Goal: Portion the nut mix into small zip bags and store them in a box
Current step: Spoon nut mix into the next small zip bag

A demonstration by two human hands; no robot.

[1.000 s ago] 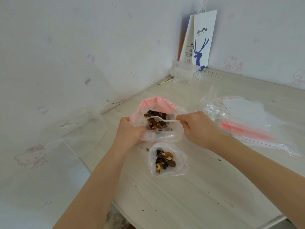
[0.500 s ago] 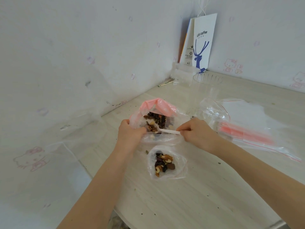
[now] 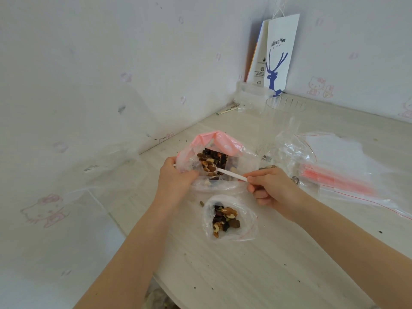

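Head view, left: the left hand (image 3: 176,179) grips the rim of the big nut bag (image 3: 242,158), fingers curled on the plastic; I think this holds its mouth wide
Head view, right: the right hand (image 3: 272,188) pinches the white spoon (image 3: 230,174) by its end, thumb against fingertips; the bowl sits loaded in the nut mix (image 3: 211,158) inside the bag
Portion: the small zip bag (image 3: 247,228) lies open on the table (image 3: 245,275), just in front of the big bag, partly filled; so the spoon's way is short
Spares: the empty zip bags (image 3: 347,175) lie stacked at the right, near the right hand

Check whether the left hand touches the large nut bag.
Touching. Head view: the left hand grips the large nut bag at its left rim.
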